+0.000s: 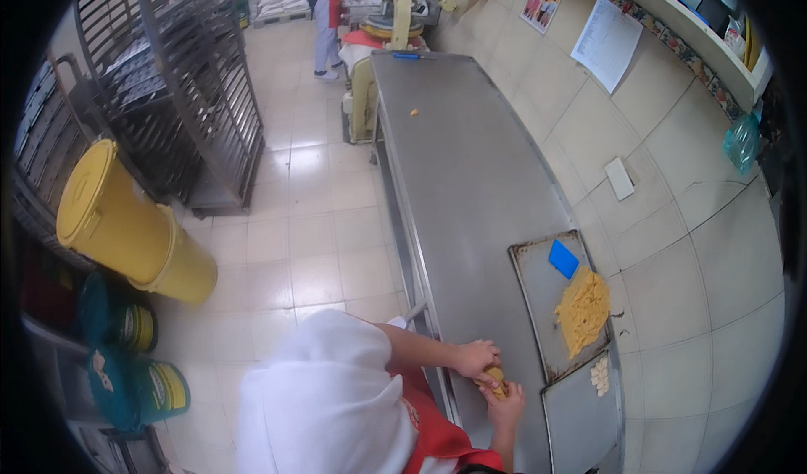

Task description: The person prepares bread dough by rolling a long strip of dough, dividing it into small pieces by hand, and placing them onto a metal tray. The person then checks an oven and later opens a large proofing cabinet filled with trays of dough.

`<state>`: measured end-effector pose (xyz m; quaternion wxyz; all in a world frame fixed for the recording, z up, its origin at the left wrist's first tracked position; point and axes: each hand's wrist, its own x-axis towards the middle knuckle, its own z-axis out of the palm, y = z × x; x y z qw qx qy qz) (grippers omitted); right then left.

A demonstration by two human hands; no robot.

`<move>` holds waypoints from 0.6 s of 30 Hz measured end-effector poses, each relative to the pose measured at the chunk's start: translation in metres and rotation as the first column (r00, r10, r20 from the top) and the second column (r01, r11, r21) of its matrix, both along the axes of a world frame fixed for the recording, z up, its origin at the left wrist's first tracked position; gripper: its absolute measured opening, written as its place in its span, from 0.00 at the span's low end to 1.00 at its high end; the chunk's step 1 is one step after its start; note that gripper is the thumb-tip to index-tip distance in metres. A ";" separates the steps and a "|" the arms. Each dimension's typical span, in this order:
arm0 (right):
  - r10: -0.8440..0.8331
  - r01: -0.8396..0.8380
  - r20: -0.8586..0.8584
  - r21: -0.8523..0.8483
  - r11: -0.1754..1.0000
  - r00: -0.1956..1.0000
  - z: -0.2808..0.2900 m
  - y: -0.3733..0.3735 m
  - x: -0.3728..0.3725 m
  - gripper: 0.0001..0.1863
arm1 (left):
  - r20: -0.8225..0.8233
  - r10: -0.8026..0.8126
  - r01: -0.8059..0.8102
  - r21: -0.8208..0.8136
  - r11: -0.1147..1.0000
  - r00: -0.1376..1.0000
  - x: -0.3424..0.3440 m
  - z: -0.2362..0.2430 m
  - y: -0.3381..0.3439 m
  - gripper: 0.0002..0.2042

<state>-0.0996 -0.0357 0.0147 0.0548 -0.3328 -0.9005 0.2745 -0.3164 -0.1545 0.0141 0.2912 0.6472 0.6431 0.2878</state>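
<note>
Over the near part of the steel table, my left hand [476, 358] and my right hand [506, 405] are closed together around a small yellow-brown lump of dough [493, 381]. My fingers hide part of it. To the right, a worn metal tray [534, 306] bears a spread-out mound of orange-yellow dough [583, 310]. A blue dough scraper [563, 259] lies on that tray, just beyond the mound. Nearer to me, a second tray [576, 428] holds several small pale pieces [599, 376] by its far right corner.
The long steel table [471, 163] runs away along a tiled wall, with a crumb [414, 113] on it. Yellow bins [134, 222], green-lidded buckets [139, 386] and a rack [185, 96] stand left. A co-worker [328, 20] stands far off near a machine [395, 20].
</note>
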 end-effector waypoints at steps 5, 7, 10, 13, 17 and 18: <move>-0.040 0.048 -0.035 0.255 0.966 0.999 0.003 -0.055 0.020 0.60 | -0.276 0.384 -0.214 0.491 0.844 0.881 0.043 -0.041 -0.029 0.37; 0.055 -0.051 -0.002 0.369 0.928 0.998 -0.011 -0.069 0.032 0.66 | -0.185 0.364 -0.233 0.499 0.835 0.913 0.058 -0.052 -0.031 0.37; 0.039 -0.059 0.056 0.420 0.906 0.998 -0.027 -0.068 0.027 0.70 | -0.237 0.325 -0.192 0.454 0.870 0.915 0.061 -0.058 -0.017 0.35; -0.006 -0.022 0.066 0.417 0.909 0.998 -0.022 -0.031 0.007 0.69 | -0.162 0.244 -0.204 0.228 0.952 0.956 0.049 -0.039 0.016 0.31; -0.024 -0.058 0.156 0.501 0.864 0.987 -0.002 0.014 -0.029 0.61 | -0.215 0.279 -0.217 0.273 0.937 0.936 0.029 -0.033 0.059 0.26; -0.051 -0.037 0.172 0.468 0.883 0.984 -0.009 0.021 -0.033 0.60 | -0.253 0.240 -0.182 0.231 0.956 0.937 0.021 -0.028 0.071 0.26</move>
